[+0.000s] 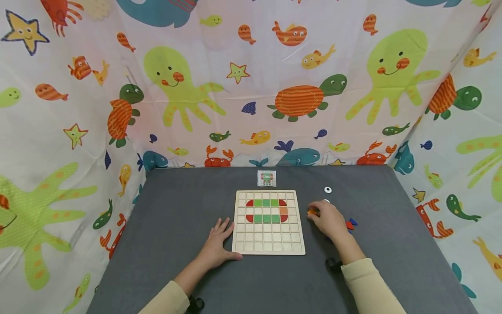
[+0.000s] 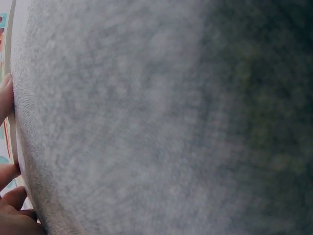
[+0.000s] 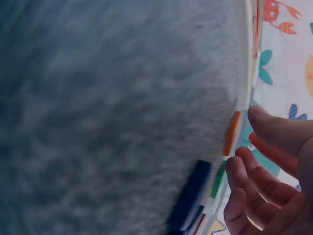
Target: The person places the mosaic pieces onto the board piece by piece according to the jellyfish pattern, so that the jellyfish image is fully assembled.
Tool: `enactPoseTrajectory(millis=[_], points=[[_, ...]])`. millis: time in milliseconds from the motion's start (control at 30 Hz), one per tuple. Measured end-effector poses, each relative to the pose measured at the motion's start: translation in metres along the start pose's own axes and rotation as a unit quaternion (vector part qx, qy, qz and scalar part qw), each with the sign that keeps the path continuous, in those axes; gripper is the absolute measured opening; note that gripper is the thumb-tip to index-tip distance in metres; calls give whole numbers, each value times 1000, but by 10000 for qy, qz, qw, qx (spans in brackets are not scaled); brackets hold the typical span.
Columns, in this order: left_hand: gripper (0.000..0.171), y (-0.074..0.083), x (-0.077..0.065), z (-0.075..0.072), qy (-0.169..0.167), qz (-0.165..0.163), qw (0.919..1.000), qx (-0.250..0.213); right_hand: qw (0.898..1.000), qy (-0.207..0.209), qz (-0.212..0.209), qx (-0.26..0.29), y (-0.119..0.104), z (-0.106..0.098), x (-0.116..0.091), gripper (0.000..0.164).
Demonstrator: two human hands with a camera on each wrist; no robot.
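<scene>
At either side of the wooden board (image 1: 268,237), a pair of hands.
The left hand (image 1: 217,247) is spread, touching the board's left edge, its thumb at the near left corner. Right of the board, the right hand (image 1: 328,219) bends its fingers at an orange piece (image 1: 312,212); whether they pinch it, I cannot tell. A red piece (image 1: 349,225) lies farther right of the board, a picture card (image 1: 266,178) just beyond its far edge.
</scene>
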State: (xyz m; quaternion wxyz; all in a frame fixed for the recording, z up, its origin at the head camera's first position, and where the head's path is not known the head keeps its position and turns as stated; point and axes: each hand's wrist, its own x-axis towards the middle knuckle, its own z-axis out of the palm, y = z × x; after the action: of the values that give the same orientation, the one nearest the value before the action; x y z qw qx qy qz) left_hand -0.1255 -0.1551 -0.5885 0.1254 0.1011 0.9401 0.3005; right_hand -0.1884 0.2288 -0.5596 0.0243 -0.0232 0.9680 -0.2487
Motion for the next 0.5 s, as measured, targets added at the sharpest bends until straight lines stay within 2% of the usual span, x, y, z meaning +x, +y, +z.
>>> enactPoseTrajectory(millis=[200, 500], points=[[114, 1, 0, 0, 19, 14, 10000, 8, 9998, -162, 4, -71, 6, 3, 6, 32], [114, 1, 0, 0, 1, -24, 10000, 11, 9995, -169, -215, -170, -4, 3, 8, 25]])
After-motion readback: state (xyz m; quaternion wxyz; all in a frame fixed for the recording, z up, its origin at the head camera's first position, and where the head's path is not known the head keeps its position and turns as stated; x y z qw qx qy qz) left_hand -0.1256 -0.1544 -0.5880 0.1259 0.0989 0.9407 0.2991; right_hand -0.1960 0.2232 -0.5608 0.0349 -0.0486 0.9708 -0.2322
